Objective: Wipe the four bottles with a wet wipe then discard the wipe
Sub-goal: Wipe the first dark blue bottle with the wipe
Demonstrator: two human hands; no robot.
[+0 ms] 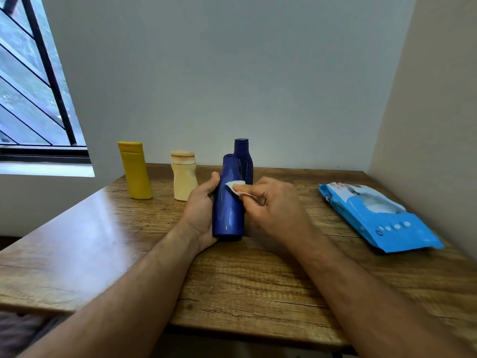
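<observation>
On the wooden table, my left hand grips the near dark-blue plastic bottle; my right hand pinches the white wet wipe against it. I'd judge wiping under way, discarding still ahead.

1. Three bottles stand in a row at the back of the counter: tall bottle leftmost, squat bottle beside it, rear bottle rightmost.
2. The held bottle is in front of the rear bottle, between both hands.
3. The wet wipe pack lies far right.

left hand: fingers curled, gripping | right hand: fingertips pinched together | both forearms extended forward
</observation>
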